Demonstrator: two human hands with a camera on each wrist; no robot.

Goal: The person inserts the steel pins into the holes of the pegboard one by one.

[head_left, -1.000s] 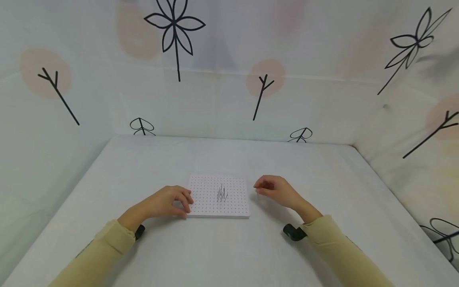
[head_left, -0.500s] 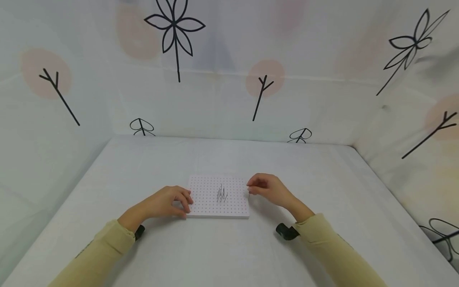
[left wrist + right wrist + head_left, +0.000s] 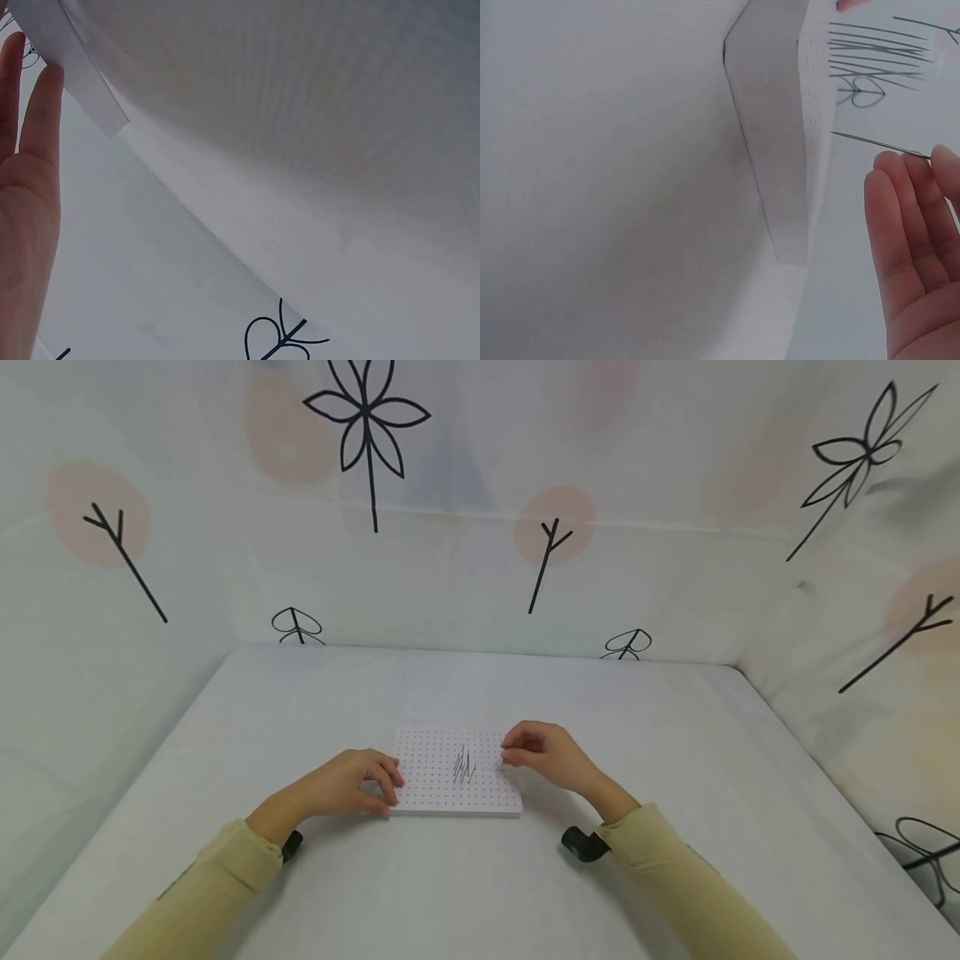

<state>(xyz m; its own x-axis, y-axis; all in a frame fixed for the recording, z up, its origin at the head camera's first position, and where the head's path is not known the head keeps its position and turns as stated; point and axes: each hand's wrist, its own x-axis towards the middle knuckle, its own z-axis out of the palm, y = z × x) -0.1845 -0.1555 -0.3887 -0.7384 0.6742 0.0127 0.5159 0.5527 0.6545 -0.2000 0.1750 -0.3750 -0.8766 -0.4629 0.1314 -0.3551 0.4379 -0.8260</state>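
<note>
A white square board (image 3: 423,785) with rows of small holes lies on the table. Several thin dark needles (image 3: 463,766) stand in its middle, some leaning. My left hand (image 3: 360,781) rests at the board's left edge, fingertips on the near left corner; in the left wrist view its extended fingers touch the board's side (image 3: 79,75). Over the right part of the board, my right hand (image 3: 543,752) pinches a needle (image 3: 874,142) between thumb and fingertips. In the right wrist view this needle points at the holed face, its tip close over it.
A white cloth covers the table (image 3: 465,885). White fabric walls (image 3: 450,568) with printed black plants and pink circles stand around it. Black wrist cameras (image 3: 583,843) sit under both wrists.
My right hand has moved left with its needle, from beside the board to over its right part. The left hand and the standing needles have stayed in place.
</note>
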